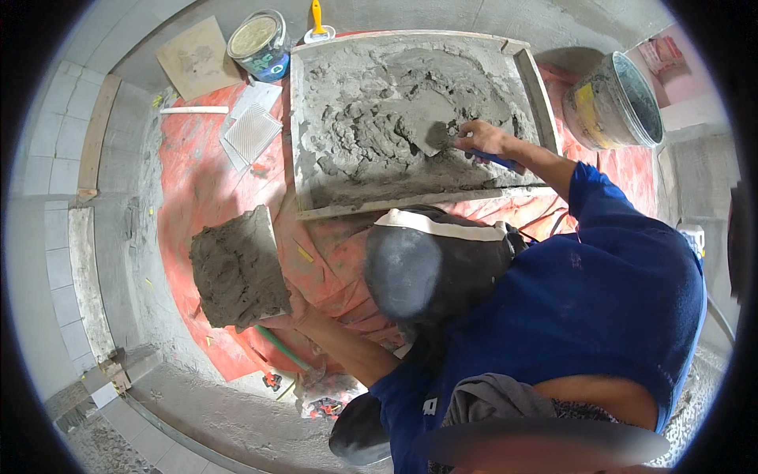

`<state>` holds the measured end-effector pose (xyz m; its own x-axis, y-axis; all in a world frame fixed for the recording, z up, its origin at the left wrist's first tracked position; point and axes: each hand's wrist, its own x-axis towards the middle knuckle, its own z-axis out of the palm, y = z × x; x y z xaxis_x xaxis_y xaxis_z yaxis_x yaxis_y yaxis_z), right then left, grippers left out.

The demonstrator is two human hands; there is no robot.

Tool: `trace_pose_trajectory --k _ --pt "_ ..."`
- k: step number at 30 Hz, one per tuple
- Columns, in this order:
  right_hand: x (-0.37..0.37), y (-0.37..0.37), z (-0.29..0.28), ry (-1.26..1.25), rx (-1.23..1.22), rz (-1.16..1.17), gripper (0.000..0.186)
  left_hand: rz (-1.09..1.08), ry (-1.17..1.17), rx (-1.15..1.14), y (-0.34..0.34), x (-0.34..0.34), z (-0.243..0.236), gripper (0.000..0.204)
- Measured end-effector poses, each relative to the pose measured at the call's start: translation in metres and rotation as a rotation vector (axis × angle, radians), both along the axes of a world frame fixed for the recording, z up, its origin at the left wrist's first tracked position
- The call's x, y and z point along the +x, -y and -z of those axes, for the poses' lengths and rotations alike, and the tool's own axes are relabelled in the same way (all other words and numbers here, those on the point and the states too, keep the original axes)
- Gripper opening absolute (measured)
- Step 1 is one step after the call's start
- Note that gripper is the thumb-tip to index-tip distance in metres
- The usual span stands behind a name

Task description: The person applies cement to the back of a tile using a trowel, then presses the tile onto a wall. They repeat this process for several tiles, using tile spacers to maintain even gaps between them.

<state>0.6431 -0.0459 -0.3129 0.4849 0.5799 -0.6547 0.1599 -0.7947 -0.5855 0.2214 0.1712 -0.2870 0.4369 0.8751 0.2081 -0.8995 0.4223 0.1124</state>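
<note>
Two-handed, grips loaded tile in left hand, blue-handled trowel in right hand. Risks shedding mortar by overtilting.

Mortar in tray, bucket right.

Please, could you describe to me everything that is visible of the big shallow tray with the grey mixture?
The tray is wide, low and four-sided, with raised rims, pale in places and smeared grey; it may be wood. It lies on a red sheet. A wet-looking grey mixture covers its inside, lumpy in some parts, smoother in others. Over it, the right hand holds a blue-handled trowel, its blade against the mixture.
</note>
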Motion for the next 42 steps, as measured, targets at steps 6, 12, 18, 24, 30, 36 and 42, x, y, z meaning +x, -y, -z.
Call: trace_pose_trajectory --k 6,12,18,24,30,36,42 --pt "-0.027 -0.017 -0.057 -0.055 0.359 0.043 0.024 -0.257 -0.132 -0.136 -0.006 0.008 0.010 0.076" --pt "-0.081 -0.083 -0.140 0.171 0.863 -0.231 0.033 -0.845 -0.770 -0.027 0.008 0.018 -0.001 0.086" --pt "-0.146 -0.126 -0.189 0.179 1.359 -0.510 0.043 -0.937 -1.008 0.025 0.010 0.012 0.011 0.086" --pt "-0.201 -0.141 -0.179 0.634 1.090 -0.986 0.041 -0.188 0.182 0.124 -0.014 -0.009 0.049 0.055" --pt "-0.150 -0.116 -0.137 0.571 0.932 -0.597 0.038 -0.008 0.525 0.111 -0.007 -0.019 0.034 0.052" --pt "-0.041 -0.019 -0.012 0.846 0.350 -0.259 0.042 -0.258 0.444 -0.037 -0.011 -0.050 0.049 0.065" --pt "0.000 0.015 0.036 0.888 -0.084 -0.297 0.042 -0.523 0.229 -0.268 -0.016 -0.085 0.080 0.071"
